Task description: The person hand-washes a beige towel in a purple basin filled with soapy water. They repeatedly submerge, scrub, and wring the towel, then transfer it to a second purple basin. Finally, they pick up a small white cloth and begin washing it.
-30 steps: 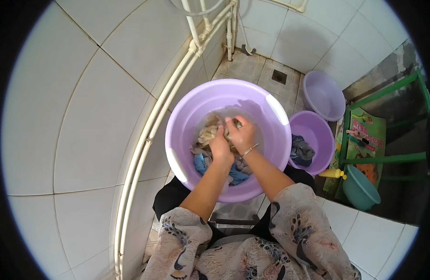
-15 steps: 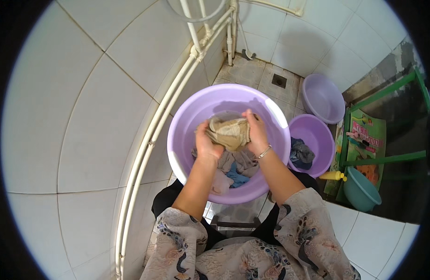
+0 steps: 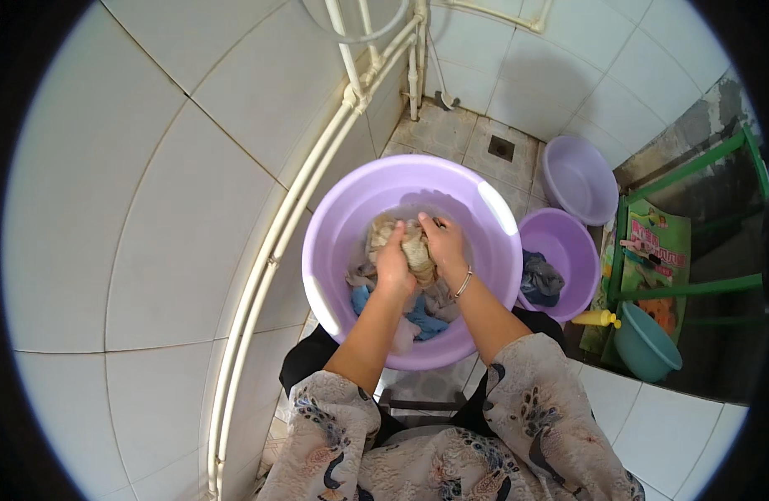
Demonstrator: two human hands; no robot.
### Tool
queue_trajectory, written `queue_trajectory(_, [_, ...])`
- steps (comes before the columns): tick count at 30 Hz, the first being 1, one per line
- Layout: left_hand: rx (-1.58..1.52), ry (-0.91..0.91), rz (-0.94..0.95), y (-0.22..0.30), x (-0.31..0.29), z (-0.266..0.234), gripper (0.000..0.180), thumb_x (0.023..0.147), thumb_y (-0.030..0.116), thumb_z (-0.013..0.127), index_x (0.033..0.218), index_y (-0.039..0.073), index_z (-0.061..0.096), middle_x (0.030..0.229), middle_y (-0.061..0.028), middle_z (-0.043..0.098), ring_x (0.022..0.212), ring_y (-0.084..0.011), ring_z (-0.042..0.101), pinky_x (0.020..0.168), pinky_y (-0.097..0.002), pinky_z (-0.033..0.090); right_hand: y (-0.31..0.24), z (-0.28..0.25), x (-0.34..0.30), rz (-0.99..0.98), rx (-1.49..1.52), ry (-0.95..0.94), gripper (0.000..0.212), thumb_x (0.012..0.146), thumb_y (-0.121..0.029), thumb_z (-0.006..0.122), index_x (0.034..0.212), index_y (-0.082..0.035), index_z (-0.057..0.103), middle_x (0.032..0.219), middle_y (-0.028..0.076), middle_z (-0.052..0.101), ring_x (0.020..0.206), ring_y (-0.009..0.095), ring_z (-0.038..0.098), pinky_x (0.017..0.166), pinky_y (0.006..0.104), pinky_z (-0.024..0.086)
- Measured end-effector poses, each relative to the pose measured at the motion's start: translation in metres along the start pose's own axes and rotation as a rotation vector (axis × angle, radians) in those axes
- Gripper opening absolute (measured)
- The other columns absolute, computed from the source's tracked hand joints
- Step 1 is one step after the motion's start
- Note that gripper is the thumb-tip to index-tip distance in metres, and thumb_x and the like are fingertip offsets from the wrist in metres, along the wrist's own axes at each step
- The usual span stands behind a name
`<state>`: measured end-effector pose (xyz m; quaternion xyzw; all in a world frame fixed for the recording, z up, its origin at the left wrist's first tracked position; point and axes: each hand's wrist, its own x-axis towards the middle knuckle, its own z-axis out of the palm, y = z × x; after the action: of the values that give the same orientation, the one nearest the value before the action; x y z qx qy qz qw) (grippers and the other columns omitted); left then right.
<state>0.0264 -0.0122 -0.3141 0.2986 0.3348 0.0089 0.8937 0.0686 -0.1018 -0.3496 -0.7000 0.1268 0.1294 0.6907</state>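
Note:
A wet tan cloth garment (image 3: 415, 252) is bunched between my two hands, low inside a large lavender basin (image 3: 332, 209). My left hand (image 3: 393, 267) grips its near left side, fingers closed around the fabric. On the other side my right hand (image 3: 446, 248), with a silver bracelet at the wrist, is closed on the same garment. Cloudy water surrounds the cloth. Below my hands lie a blue cloth (image 3: 427, 322) and a pale pink cloth (image 3: 405, 336), partly covered by my left forearm. The garment's exact kind cannot be made out.
To the right, a smaller purple basin (image 3: 578, 250) holds a dark garment (image 3: 541, 279), with another lavender basin (image 3: 579, 181) behind it. A yellow bottle (image 3: 596, 318), teal basin (image 3: 647, 344) and green frame (image 3: 693, 288) stand farther right. White pipes (image 3: 272, 250) run along the left wall.
Both hands have lowered the tan garment deeper into the basin and come closer together, bunching it. More blue cloth shows on the left.

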Motion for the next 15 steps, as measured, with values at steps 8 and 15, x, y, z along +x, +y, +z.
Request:
queue_trajectory(8, [0.006, 0.255, -0.029, 0.018, 0.075, -0.054, 0.039, 0.09, 0.011, 0.052, 0.126, -0.001, 0.044, 0.125, -0.0143, 0.049, 0.112, -0.0283, 0.05, 0.095, -0.0398, 0.043, 0.059, -0.007, 0.065, 0.224, 0.15, 0.087, 0.064, 0.074, -0.039, 0.072, 0.119, 0.002, 0.052, 0.113, 0.019, 0.057, 0.108, 0.028, 0.053, 0.095, 0.0358, 0.04])
queue_trajectory(15, [0.019, 0.358, -0.112, 0.0, 0.067, -0.052, 0.044, 0.089, 0.013, 0.052, 0.128, -0.002, 0.041, 0.124, -0.014, 0.051, 0.108, -0.0305, 0.053, 0.091, -0.0432, 0.045, 0.082, -0.024, 0.083, 0.049, -0.708, -0.074, 0.037, 0.075, -0.011, 0.065, 0.111, -0.005, 0.06, 0.112, 0.015, 0.06, 0.101, 0.028, 0.058, 0.085, 0.0327, 0.047])
